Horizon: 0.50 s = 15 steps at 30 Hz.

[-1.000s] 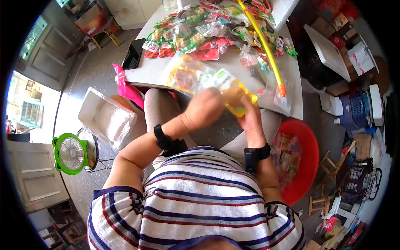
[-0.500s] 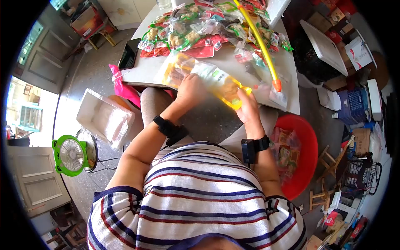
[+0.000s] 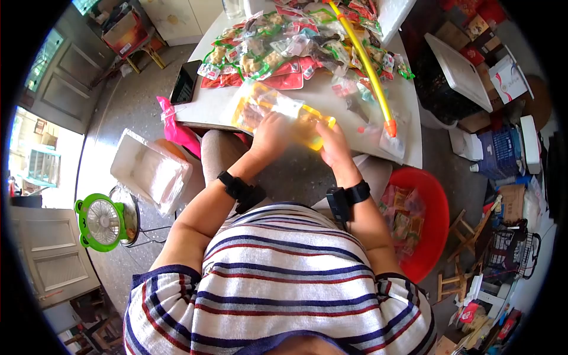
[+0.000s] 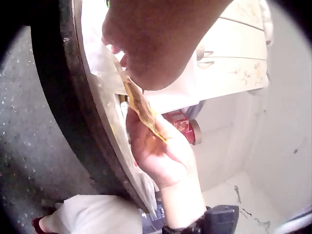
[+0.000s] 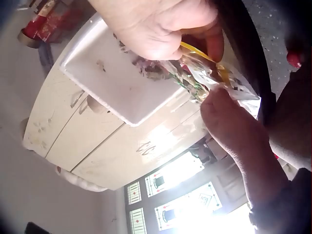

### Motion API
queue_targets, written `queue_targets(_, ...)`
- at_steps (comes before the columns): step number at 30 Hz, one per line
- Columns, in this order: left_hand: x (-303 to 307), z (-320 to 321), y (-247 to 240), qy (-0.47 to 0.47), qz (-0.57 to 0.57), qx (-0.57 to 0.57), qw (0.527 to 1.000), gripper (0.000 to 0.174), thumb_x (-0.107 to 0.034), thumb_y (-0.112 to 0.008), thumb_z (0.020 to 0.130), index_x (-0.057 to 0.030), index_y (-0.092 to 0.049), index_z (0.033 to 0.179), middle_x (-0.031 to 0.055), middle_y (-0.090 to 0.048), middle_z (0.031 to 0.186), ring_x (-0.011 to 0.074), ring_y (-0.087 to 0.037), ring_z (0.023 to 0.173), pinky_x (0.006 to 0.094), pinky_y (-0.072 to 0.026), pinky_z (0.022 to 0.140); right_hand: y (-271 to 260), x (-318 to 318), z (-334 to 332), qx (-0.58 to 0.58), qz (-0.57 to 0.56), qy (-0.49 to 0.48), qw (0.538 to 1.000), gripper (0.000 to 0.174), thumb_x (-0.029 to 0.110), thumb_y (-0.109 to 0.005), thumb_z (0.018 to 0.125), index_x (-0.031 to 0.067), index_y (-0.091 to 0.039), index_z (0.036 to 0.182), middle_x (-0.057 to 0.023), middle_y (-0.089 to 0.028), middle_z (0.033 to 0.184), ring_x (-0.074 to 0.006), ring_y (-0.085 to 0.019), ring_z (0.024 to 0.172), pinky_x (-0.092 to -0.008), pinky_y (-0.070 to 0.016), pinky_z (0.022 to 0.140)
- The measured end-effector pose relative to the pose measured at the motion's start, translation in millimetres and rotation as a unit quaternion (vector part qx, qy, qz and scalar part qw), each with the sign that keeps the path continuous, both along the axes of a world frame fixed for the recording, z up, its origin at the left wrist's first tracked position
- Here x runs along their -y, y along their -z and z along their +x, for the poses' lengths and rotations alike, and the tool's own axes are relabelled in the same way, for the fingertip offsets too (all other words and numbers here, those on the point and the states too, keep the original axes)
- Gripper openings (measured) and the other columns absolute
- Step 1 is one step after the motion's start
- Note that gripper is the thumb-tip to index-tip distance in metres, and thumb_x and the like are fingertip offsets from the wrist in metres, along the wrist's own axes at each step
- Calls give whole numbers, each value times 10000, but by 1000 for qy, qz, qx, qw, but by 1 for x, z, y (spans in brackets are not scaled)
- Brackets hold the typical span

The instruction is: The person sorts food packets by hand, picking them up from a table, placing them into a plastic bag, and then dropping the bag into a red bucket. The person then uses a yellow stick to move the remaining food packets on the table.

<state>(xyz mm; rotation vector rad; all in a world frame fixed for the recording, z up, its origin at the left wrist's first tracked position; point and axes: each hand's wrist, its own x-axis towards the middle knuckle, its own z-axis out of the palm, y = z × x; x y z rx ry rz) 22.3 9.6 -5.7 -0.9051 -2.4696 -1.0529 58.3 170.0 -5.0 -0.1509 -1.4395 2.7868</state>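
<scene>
A clear bag with yellow edges and brown contents (image 3: pixel 251 106) slants over the table's near edge; whether it is one bag or two overlapping I cannot tell. My left hand (image 3: pixel 269 139), slightly blurred, pinches its middle. Its right end is gripped by my right hand (image 3: pixel 335 147), thumb on top. The left wrist view shows the bag (image 4: pixel 139 103) edge-on between my right hand's (image 4: pixel 165 156) thumb and fingers, with my left hand (image 4: pixel 141 44) large above. In the right wrist view, my left hand's (image 5: pixel 234 122) fingertips meet the bag (image 5: pixel 209 73) beside my right hand (image 5: pixel 161 29).
Many food packets (image 3: pixel 278 59) cover the table's far part, with a yellow tube (image 3: pixel 370 68) across them. A black phone (image 3: pixel 185 83) lies at the left edge. On the floor are a red tub (image 3: pixel 435 219) of packets, a white foam box (image 3: pixel 142 160) and a green fan (image 3: pixel 100 219).
From its place near the bag's right part, my left hand has moved left onto the bag's middle. My right hand and the bag's right end have shifted left.
</scene>
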Motion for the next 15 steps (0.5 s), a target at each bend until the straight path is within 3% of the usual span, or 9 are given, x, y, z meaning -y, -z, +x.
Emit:
queue_targets(2,-2,4,-5,11,-32,-54,998,68,-39,-488,653,-22,-469,716,135,-490,781,323,-462,800,380,-385,739,3,10,-7,6,21,12,1000,165,83,-464,783,10,-471,931,-43,-533,845,-117,-525,731,-251,-440,645)
queue_targets(6,-3,15,-17,21,-64,-49,997,156,-54,-494,640,-29,-498,794,121,-500,877,321,-447,898,384,-357,825,16,23,-22,31,108,20,993,203,166,-501,773,4,-496,896,-32,-534,772,-104,-502,624,-245,-417,503)
queue_targets(9,0,17,-16,14,-85,-57,995,201,-64,-495,641,-31,-508,838,108,-498,919,315,-438,936,383,-352,836,9,21,-21,27,159,-92,983,200,196,-519,766,13,-511,846,-31,-535,723,-104,-500,579,-236,-413,479)
queue_targets(12,1,23,-25,4,-109,-28,994,218,-69,-492,645,-29,-507,858,106,-495,935,312,-433,949,382,-356,825,-10,7,-11,113,155,-164,968,182,217,-526,762,36,-530,785,-21,-531,677,-94,-491,534,-214,-400,456)
queue_targets(15,-1,25,-24,-3,-98,-27,995,221,-71,-492,648,-30,-506,864,113,-495,936,310,-434,946,380,-359,813,-10,16,-9,124,159,-73,977,173,231,-518,766,61,-539,742,-7,-522,643,-84,-478,484,-194,-377,418)
